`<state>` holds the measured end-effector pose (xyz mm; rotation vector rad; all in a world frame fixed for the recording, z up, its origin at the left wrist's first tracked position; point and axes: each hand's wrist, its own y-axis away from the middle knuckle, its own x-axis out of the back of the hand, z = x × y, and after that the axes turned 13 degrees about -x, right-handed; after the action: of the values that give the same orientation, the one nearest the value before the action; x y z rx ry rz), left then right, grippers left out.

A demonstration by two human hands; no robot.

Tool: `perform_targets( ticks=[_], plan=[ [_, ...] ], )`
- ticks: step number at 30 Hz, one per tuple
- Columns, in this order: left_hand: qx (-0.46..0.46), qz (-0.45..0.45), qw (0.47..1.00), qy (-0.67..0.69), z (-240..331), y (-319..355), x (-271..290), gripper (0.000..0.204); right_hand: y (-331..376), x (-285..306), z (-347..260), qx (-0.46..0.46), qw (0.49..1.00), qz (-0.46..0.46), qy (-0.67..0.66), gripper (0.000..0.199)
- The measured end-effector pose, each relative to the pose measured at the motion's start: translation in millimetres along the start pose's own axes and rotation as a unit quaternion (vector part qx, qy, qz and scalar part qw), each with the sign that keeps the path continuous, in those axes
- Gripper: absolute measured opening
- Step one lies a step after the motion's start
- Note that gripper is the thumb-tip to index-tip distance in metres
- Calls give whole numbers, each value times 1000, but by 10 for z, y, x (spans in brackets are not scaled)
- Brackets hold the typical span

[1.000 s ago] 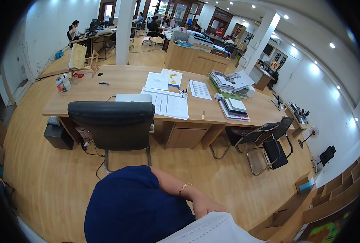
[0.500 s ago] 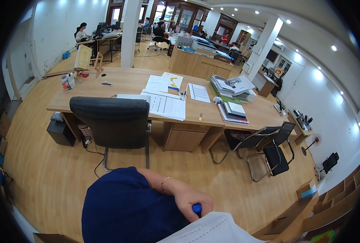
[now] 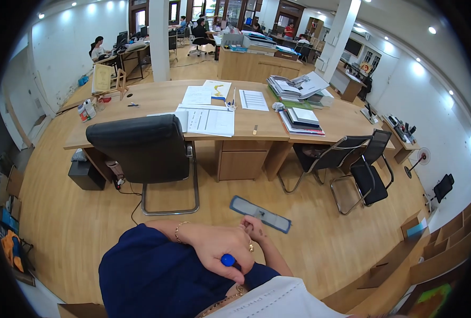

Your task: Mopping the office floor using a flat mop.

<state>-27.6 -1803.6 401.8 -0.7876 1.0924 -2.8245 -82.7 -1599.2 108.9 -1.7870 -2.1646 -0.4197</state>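
My left hand (image 3: 222, 249), with a bracelet at the wrist and a ring, is closed around the top of a mop handle. The handle's round blue end cap (image 3: 228, 259) shows beside the thumb. Farther down the handle, my right hand (image 3: 253, 227) is closed in a fist, with the shaft mostly hidden by the hands. Beyond it a flat mop head (image 3: 261, 214), grey with a blue edge, lies on the wooden floor. A dark blue sleeve (image 3: 161, 275) covers my left upper arm, and white stitched fabric (image 3: 283, 299) crosses the lower edge.
Ahead stands a long wooden desk (image 3: 156, 95) with papers and stacked books. A black office chair (image 3: 137, 148) and two black metal-framed chairs (image 3: 370, 180) stand at its near side. Cables (image 3: 134, 199) lie on the floor at left. Wooden shelves (image 3: 447, 244) line the right. Several people sit farther back.
The mop head and my right hand have come into view. My left hand, still on the handle's top, has shifted left and slightly up. The view has tilted, with the desk now higher.
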Motion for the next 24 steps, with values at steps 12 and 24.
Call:
perform_targets(
  ticks=[12,24],
  plan=[
    [-60,-66,996,19,-686,-561,493,22,-395,700,-38,-20,1000,-14,16,21],
    [-157,-115,975,108,-2081,-1278,764,27,-174,2066,779,-35,989,143,29,19]
  ],
)
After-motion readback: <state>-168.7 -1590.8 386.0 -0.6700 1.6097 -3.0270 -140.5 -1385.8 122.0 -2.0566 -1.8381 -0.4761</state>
